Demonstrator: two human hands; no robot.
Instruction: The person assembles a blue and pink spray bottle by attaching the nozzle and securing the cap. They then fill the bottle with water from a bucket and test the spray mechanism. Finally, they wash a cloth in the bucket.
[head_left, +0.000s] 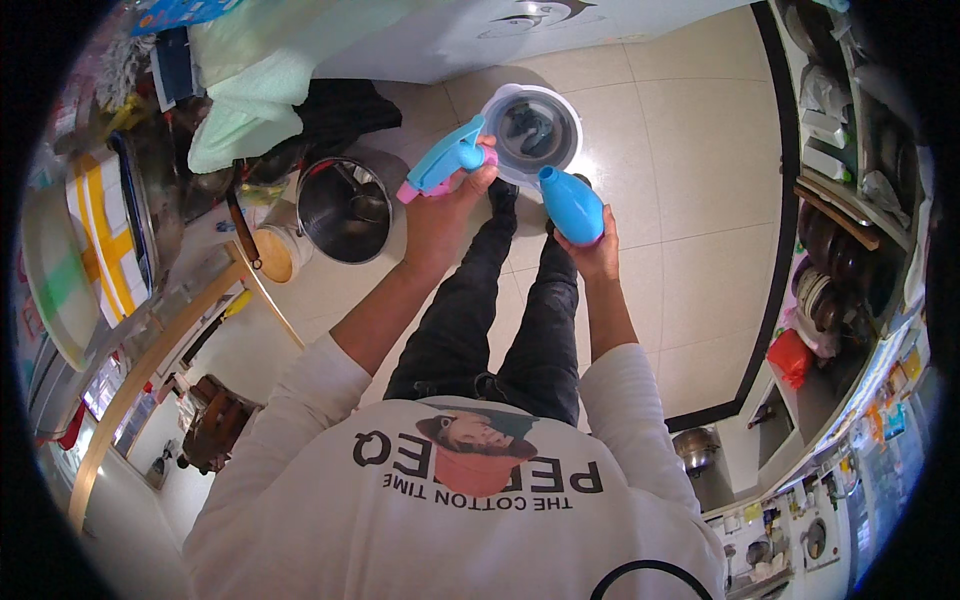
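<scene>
My left hand [450,205] grips a blue and pink spray trigger head [447,160] and holds it out to the left. Wrapped around the lower part of a blue spray bottle [572,205] are the fingers of my right hand [597,252]. The bottle's narrow open neck points up and away from me, and the trigger head is apart from it. Just beyond both hands, on the floor, stands a white bucket [575,140] with a dark cloth [535,130] inside. The spray head partly covers the bucket's left rim.
A large metal pot [318,225] stands on the tiled floor [690,200] at left, beside cluttered shelving with a pale green towel [250,110]. On the right are open cabinet shelves with dishes and a red bag [790,358]. A white surface [420,45] borders the far side.
</scene>
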